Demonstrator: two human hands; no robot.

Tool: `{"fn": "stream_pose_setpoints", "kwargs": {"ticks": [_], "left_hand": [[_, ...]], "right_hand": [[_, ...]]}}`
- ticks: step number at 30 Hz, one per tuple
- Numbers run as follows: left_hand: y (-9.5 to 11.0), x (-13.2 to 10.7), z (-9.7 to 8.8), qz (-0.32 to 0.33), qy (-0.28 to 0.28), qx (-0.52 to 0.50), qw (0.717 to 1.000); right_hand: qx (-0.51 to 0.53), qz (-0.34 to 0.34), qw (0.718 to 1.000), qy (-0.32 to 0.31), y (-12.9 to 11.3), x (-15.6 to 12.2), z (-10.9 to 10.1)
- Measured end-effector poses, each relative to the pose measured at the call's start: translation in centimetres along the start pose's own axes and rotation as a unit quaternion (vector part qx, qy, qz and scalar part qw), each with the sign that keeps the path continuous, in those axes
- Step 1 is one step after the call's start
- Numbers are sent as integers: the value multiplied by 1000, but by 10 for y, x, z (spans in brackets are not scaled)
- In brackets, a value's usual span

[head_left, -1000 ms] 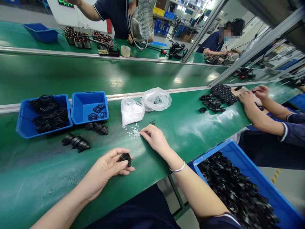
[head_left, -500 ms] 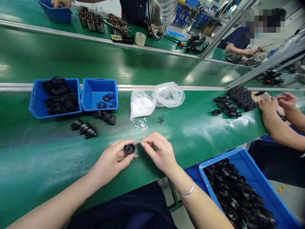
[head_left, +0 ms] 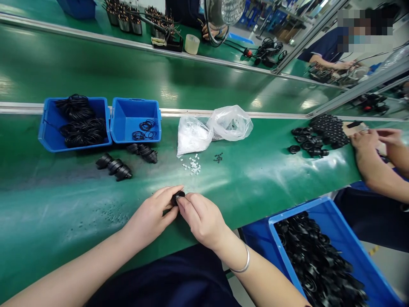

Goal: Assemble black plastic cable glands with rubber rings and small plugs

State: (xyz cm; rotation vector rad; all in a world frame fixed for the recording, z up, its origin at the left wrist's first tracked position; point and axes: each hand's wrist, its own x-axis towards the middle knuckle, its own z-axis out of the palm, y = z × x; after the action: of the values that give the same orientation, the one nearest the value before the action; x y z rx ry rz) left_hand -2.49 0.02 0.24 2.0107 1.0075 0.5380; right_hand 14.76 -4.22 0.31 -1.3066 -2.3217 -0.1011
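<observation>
Your left hand (head_left: 156, 212) held the black round part (head_left: 177, 196) by its side, over the near part of the green table (head_left: 271, 187), nearer than the white pieces (head_left: 193, 165)! Your right hand (head_left: 203, 218) met it from the right, fingertips pinched narrow, any small load too hidden to tell. That part looked light, stiff, perhaps slippery, hardly fragile: its outer rim seemed the place to grip.
</observation>
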Motion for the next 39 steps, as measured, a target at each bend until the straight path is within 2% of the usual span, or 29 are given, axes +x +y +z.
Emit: {"fn": "stream_pose_setpoints", "kwargs": {"ticks": [4,7,12,14,15,17,19,21,24,32,35,39], "left_hand": [[-1,-1,-1,18,10,16,1000],[-3,-1,-1,16,8,20,1000],[-3,1,-1,-40,-11,-50,998],[-1,2,0,-73,-23,-100,992],[0,3,0,-87,-30,-126,988],[0,3,2,-110,-44,-171,978],[0,2,4,-123,-54,-197,971],[0,2,5,-126,-58,-207,969],[0,3,6,-114,-58,-217,968],[0,4,5,-99,-60,-203,972],[1,4,4,-92,-62,-196,974],[3,6,3,-91,-44,-130,986]], "right_hand": [[23,-5,1000,-19,3,0,3],[45,20,999,-18,2,2,5],[127,54,990,-5,7,2,0],[153,95,983,29,25,-1,-4],[143,140,978,52,38,-3,-7],[86,248,961,87,68,-8,-10],[31,316,944,89,97,-11,-10],[4,336,939,74,118,-11,-7],[-3,321,945,63,129,-6,-2],[15,302,951,70,125,-3,-6],[89,274,955,75,97,-1,-13],[244,181,952,32,39,4,-12]]}}
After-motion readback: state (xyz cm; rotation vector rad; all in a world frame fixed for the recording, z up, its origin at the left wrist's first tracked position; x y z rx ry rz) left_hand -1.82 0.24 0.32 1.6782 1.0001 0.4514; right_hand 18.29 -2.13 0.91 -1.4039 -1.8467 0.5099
